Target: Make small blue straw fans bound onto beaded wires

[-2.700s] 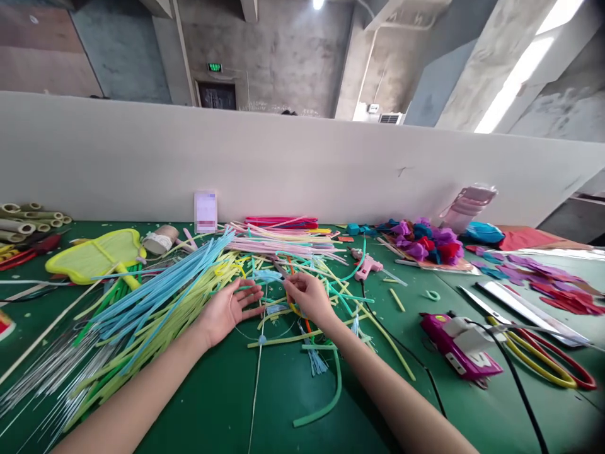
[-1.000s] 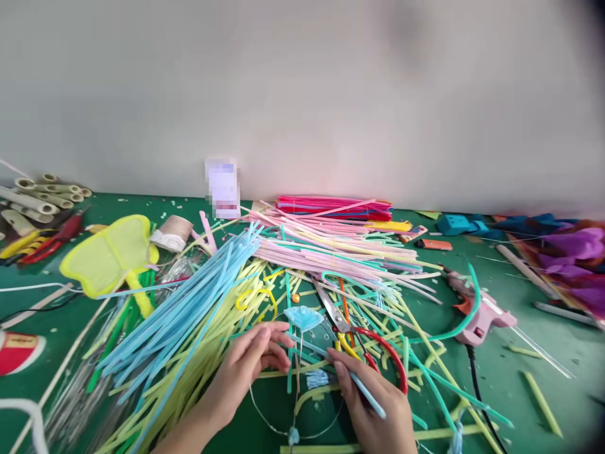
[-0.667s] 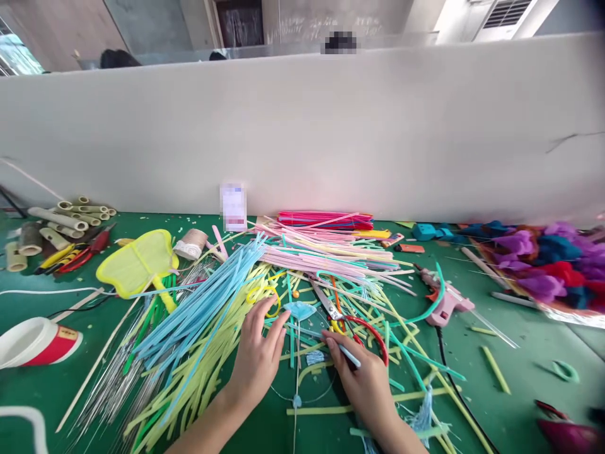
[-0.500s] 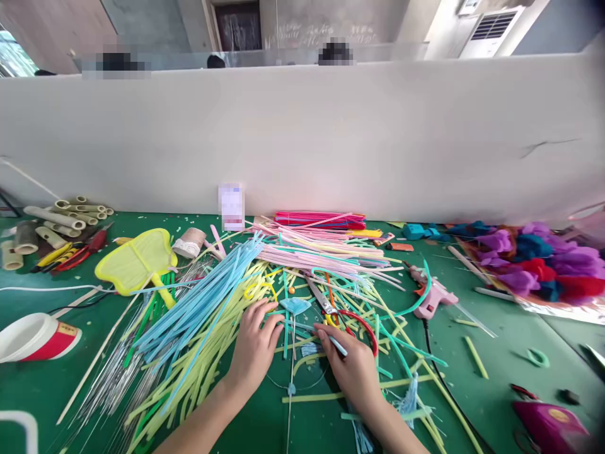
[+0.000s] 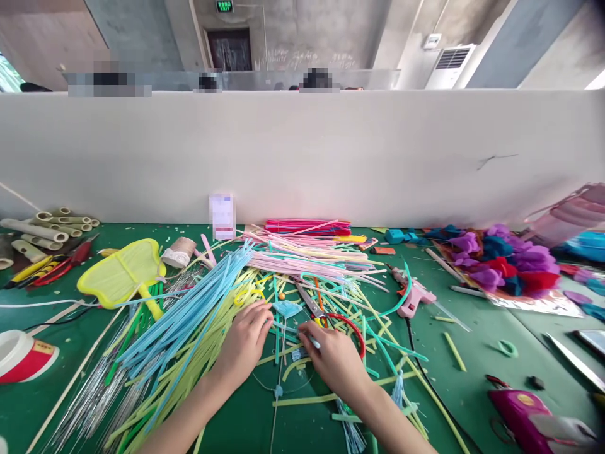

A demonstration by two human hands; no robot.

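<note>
My left hand (image 5: pixel 248 337) and my right hand (image 5: pixel 331 356) pinch a short light-blue pipe cleaner (image 5: pixel 286 327), which spans the gap between them. One end of it sticks out past my right fingers. Just beyond the fingers lies a small blue fan-shaped piece (image 5: pixel 287 308), in line with a thin wire stem that carries a small blue knot (image 5: pixel 278 391). Red-handled scissors (image 5: pixel 312 300) rest beside my right hand, their handles partly behind it. To the left of my left hand spreads a bundle of blue pipe cleaners (image 5: pixel 193 299) over yellow-green ones (image 5: pixel 203 343).
Pink pipe cleaners (image 5: pixel 302 261) lie at the back, below a white partition (image 5: pixel 302 151). A pink glue gun (image 5: pixel 416 297) with its cable is on the right, near purple and red flowers (image 5: pixel 501 258). At left are a yellow fan-shaped item (image 5: pixel 123 271), pliers (image 5: pixel 59 265) and a paper cup (image 5: pixel 33 356).
The view has tilted up and turned right, so the table's things appear further left. Both hands keep their pinch on the blue pipe cleaner, my right fingers slightly shifted along it.
</note>
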